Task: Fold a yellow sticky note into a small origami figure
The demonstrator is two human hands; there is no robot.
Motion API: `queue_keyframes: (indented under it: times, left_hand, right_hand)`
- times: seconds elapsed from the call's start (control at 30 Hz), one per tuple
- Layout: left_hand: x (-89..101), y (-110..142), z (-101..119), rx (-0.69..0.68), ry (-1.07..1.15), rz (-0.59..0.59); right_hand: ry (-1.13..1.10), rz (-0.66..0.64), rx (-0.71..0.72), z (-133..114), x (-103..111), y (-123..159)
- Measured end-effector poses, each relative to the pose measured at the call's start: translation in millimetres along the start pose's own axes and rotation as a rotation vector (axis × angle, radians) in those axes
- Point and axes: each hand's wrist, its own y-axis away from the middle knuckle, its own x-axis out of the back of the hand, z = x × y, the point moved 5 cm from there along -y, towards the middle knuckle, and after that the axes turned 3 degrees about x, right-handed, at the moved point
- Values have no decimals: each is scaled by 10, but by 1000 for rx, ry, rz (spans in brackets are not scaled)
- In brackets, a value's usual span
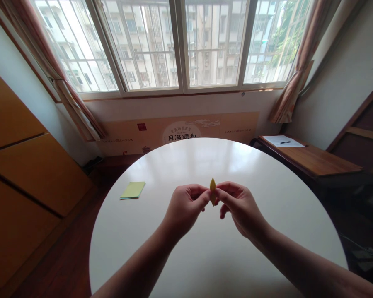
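Note:
Above the middle of the white round table (136,240), a small folded yellow paper (213,184) is pinched between both hands. It is narrow and pointed at its upper and lower ends. My left hand (186,207) grips its left side with thumb and fingertips. My right hand (240,203) holds the right side the same way, its lower fingers curled beneath. The fingertips cover the paper's middle. To the left on the tabletop lies a small stack of square paper sheets (133,190), yellow-green on top with a bluish edge below.
A wooden side table (326,159) at the right carries a white sheet (282,141) with a dark pen-like object on it. Wooden cabinets (27,174) stand at the left. Behind the table are a printed panel (239,130), curtains and barred windows (149,49).

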Motion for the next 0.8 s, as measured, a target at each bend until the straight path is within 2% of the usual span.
queue_keyframes:
  times: [0.27, 0.43, 0.63, 0.8]
  left_hand:
    - [32, -8, -45, -17, -72, 113]
    - [38, -9, -41, 2, -17, 67]
    - [46, -47, -51, 69, 51, -7]
    - [40, -58, -75, 56, 55, 19]
  right_hand:
    - [-7, 36, -4, 24, 18, -11]
    - [-13, 26, -11, 5, 12, -11]
    - [-54, -46, -109, 29, -4, -20]
    - [-67, -72, -125, 40, -25, -23]
